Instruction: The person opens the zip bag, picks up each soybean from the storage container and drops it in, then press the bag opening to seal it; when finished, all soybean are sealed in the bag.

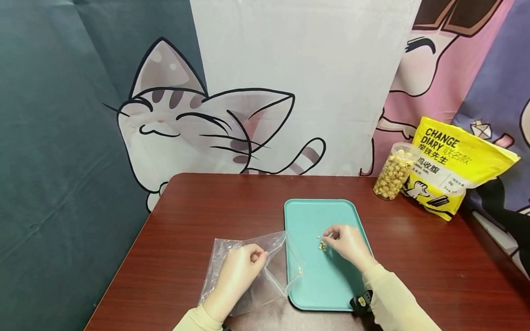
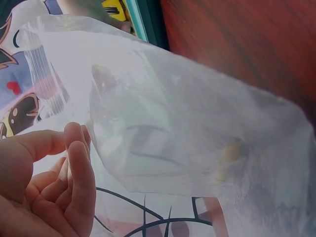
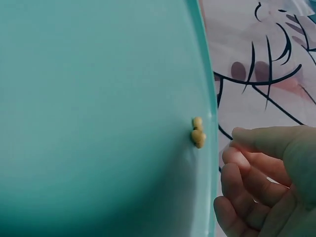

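My left hand (image 1: pixel 242 265) pinches the edge of a clear plastic bag (image 1: pixel 276 278) between thumb and fingers. The bag lies over the table and overlaps the tray's left side, its mouth facing the tray. Through its film a small yellowish piece (image 2: pixel 229 158) shows. Over the teal tray (image 1: pixel 311 218) is my right hand (image 1: pixel 349 245), fingers bent and thumb close to the index fingertip. Nothing shows between those fingertips. Just beside them, a little cluster of yellowish kernels (image 3: pixel 198 134) lies on the tray.
At the back right of the brown table (image 1: pixel 222 202), a clear jar (image 1: pixel 393 174) full of pale yellow round pieces stands against a yellow printed bag (image 1: pixel 452 172). Cartoon-printed cloth (image 1: pixel 260 62) hangs behind the table and along its sides.
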`<state>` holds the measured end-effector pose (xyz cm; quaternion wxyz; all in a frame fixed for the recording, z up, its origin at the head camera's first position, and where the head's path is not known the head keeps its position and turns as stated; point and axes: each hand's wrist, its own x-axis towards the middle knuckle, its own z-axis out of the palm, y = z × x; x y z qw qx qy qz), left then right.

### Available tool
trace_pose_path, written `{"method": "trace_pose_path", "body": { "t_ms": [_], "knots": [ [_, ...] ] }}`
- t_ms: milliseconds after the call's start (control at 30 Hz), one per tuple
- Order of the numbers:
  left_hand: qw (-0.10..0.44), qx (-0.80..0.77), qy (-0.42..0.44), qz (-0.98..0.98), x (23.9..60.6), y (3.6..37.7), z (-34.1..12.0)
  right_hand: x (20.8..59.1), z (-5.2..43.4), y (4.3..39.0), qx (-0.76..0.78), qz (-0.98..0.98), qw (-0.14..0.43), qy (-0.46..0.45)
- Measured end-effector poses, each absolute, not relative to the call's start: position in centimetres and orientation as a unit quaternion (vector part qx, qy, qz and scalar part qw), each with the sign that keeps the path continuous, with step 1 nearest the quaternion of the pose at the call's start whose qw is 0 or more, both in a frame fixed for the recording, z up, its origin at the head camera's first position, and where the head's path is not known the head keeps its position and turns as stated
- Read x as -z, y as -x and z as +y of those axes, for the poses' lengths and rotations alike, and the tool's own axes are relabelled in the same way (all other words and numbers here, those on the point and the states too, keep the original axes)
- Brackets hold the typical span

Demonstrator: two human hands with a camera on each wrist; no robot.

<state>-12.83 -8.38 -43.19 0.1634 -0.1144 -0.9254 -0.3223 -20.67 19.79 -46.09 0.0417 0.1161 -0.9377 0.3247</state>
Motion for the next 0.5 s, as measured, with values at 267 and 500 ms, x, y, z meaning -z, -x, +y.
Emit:
{"method": "trace_pose_path", "body": {
  "t_ms": [267, 500],
  "knots": [
    [0.168, 0.321, 0.117, -0.925, 43.1, 12.9, -8.4, 46.5, 19.4, 22.0, -0.306, -0.947, 0.002, -0.102],
    [0.164, 0.324, 0.114, -0.925, 43.0, 12.9, -8.5, 46.7, 18.6, 22.5, -0.281, -0.955, -0.005, -0.093]
  ]
}}
